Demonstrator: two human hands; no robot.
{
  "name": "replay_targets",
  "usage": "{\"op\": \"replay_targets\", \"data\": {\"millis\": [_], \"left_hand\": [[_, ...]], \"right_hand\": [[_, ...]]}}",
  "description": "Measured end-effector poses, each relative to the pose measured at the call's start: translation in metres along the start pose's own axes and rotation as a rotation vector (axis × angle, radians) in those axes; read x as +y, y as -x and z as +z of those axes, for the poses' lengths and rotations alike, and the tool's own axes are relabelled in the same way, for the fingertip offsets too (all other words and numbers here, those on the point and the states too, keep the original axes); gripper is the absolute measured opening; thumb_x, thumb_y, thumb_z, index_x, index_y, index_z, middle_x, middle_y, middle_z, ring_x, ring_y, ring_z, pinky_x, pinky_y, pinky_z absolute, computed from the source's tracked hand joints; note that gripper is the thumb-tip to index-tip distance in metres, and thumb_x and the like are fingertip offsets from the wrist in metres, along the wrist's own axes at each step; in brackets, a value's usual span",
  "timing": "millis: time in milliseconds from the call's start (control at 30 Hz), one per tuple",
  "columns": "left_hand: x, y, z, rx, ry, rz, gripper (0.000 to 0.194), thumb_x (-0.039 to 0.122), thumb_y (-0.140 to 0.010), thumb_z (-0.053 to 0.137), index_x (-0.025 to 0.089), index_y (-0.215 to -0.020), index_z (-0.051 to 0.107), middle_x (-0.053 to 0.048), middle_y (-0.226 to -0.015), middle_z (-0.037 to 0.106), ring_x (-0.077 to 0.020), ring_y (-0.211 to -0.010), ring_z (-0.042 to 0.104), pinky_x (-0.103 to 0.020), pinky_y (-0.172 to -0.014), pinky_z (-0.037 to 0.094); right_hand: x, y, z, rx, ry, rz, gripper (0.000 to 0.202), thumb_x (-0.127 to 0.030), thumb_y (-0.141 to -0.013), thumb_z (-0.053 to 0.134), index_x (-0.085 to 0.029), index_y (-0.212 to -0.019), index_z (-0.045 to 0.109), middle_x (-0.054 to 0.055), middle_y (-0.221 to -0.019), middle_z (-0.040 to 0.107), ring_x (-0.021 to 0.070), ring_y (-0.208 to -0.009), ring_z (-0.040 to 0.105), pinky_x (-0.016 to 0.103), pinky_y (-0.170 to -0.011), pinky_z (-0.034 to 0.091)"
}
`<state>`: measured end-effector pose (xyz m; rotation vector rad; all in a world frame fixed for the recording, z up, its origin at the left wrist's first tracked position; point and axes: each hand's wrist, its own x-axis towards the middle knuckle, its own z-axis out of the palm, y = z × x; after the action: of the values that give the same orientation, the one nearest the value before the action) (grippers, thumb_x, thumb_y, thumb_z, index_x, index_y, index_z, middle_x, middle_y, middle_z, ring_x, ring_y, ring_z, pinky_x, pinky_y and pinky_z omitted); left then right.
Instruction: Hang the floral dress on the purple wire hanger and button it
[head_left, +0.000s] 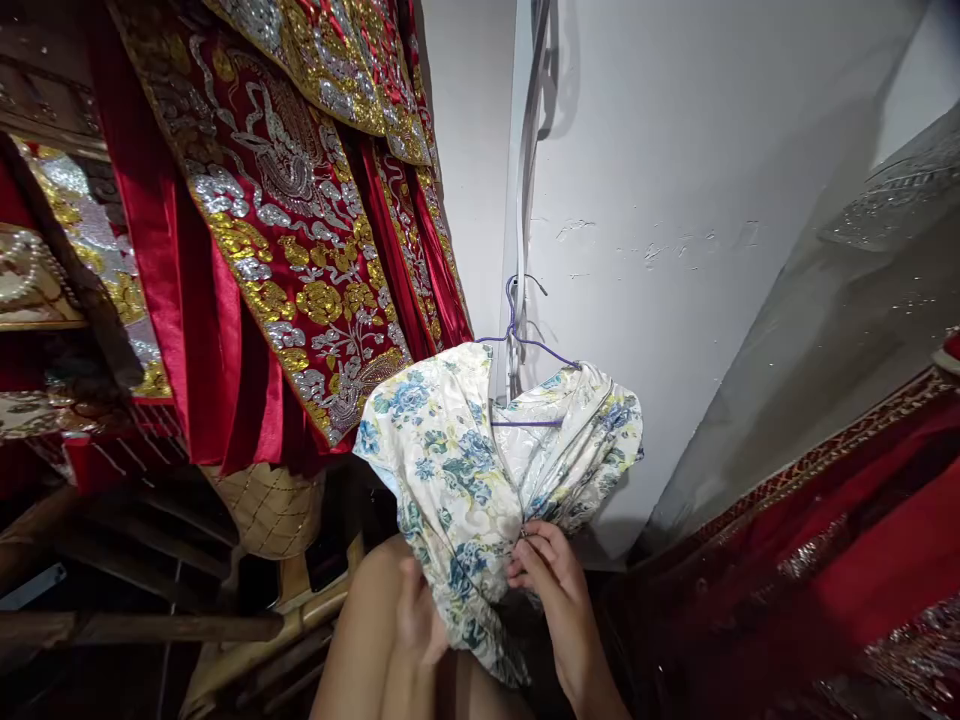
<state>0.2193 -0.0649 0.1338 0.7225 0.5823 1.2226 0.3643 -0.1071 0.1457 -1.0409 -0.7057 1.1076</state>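
fingers [538,545] of the right hand [551,572]: closed, pinching the front of one floral garment, white with blue and yellow print [457,480]. left hand [424,615]: at the garment's lower edge; whether its fingers grip cannot be told. garment: on one purple hanger [544,347], before a pale wall [660,230], above the person's bare knees. beside it: one red costume [300,220], gold and silver sequins. below the costume: one woven basket [271,510].

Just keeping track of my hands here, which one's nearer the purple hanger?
Your right hand: it pinches the floral top's front, below the hanger's crossbar. Your left hand is lower and farther left, at the top's side.
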Motion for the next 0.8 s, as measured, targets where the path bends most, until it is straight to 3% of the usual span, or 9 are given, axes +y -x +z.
{"op": "replay_targets", "data": {"millis": [100,233,333,467,533,567,633,733,800], "left_hand": [[0.002,0.008,0.008,0.091,-0.043,-0.098,0.061,0.033,-0.064,0.090,0.016,-0.118,0.068,-0.012,-0.108,0.075,-0.0334,-0.108,0.068,-0.044,-0.097,0.054],[0.006,0.009,0.021,0.218,-0.051,-0.069,0.065,0.029,-0.064,0.088,0.014,-0.123,0.065,-0.012,-0.107,0.076,-0.0333,-0.110,0.068,-0.042,-0.098,0.052],[0.001,0.005,0.016,0.330,-0.039,-0.032,0.060,0.034,-0.064,0.085,0.014,-0.117,0.065,-0.012,-0.106,0.074,-0.0321,-0.106,0.069,-0.041,-0.094,0.053],[-0.010,-0.005,-0.004,0.654,-0.224,0.283,0.056,0.036,-0.061,0.083,0.015,-0.108,0.063,-0.011,-0.106,0.070,-0.0290,-0.106,0.066,-0.038,-0.093,0.052],[-0.015,-0.008,-0.011,0.743,-0.339,0.485,0.055,0.037,-0.065,0.080,0.018,-0.112,0.060,-0.011,-0.110,0.068,-0.0267,-0.106,0.064,-0.037,-0.094,0.050],[-0.018,-0.008,-0.011,0.731,-0.396,0.544,0.052,0.037,-0.069,0.078,0.018,-0.114,0.060,-0.010,-0.112,0.067,-0.0259,-0.107,0.064,-0.037,-0.095,0.050],[-0.025,-0.005,-0.008,0.588,-0.537,0.558,0.041,0.037,-0.076,0.074,0.019,-0.112,0.062,-0.010,-0.112,0.066,-0.0257,-0.108,0.063,-0.037,-0.097,0.048],[-0.035,0.003,0.008,0.319,-0.703,0.432,0.028,0.032,-0.081,0.069,0.019,-0.106,0.068,-0.010,-0.111,0.069,-0.0268,-0.109,0.062,-0.037,-0.098,0.047],[-0.041,0.008,0.019,0.239,-0.715,0.359,0.024,0.028,-0.084,0.065,0.019,-0.106,0.069,-0.010,-0.110,0.070,-0.0263,-0.105,0.063,-0.035,-0.095,0.048]], "right_hand": [[0.001,-0.002,0.009,-0.083,0.060,-0.006,0.049,-0.065,-0.074,0.075,-0.020,-0.082,0.059,-0.002,-0.065,0.056,0.0142,-0.061,0.054,0.026,-0.057,0.046],[-0.005,-0.014,0.014,-0.186,0.130,-0.016,0.050,-0.067,-0.083,0.063,-0.021,-0.069,0.052,-0.005,-0.053,0.045,0.0117,-0.050,0.044,0.025,-0.052,0.038],[-0.008,-0.020,0.012,-0.207,0.172,-0.022,0.047,-0.063,-0.085,0.062,-0.021,-0.066,0.052,-0.005,-0.050,0.043,0.0113,-0.048,0.038,0.025,-0.049,0.031],[-0.005,-0.015,0.008,-0.057,0.085,-0.007,0.044,-0.054,-0.084,0.067,-0.022,-0.062,0.048,-0.006,-0.051,0.038,0.0107,-0.049,0.032,0.026,-0.050,0.029],[-0.001,-0.011,0.008,0.000,0.030,0.014,0.044,-0.053,-0.080,0.070,-0.022,-0.061,0.047,-0.006,-0.051,0.036,0.0105,-0.049,0.030,0.026,-0.049,0.027],[0.000,-0.010,0.010,0.015,0.018,0.025,0.044,-0.053,-0.079,0.071,-0.022,-0.061,0.047,-0.006,-0.051,0.036,0.0105,-0.049,0.030,0.026,-0.049,0.026],[0.002,-0.009,0.014,0.001,0.026,0.038,0.042,-0.053,-0.078,0.071,-0.021,-0.062,0.048,-0.006,-0.050,0.036,0.0105,-0.049,0.031,0.026,-0.048,0.025],[0.000,-0.008,0.021,-0.078,0.078,0.032,0.040,-0.050,-0.081,0.067,-0.021,-0.061,0.048,-0.006,-0.050,0.037,0.0104,-0.049,0.033,0.026,-0.050,0.026],[-0.003,-0.007,0.024,-0.126,0.123,0.024,0.040,-0.048,-0.082,0.066,-0.021,-0.060,0.047,-0.006,-0.050,0.038,0.0100,-0.049,0.033,0.026,-0.050,0.027]]}}
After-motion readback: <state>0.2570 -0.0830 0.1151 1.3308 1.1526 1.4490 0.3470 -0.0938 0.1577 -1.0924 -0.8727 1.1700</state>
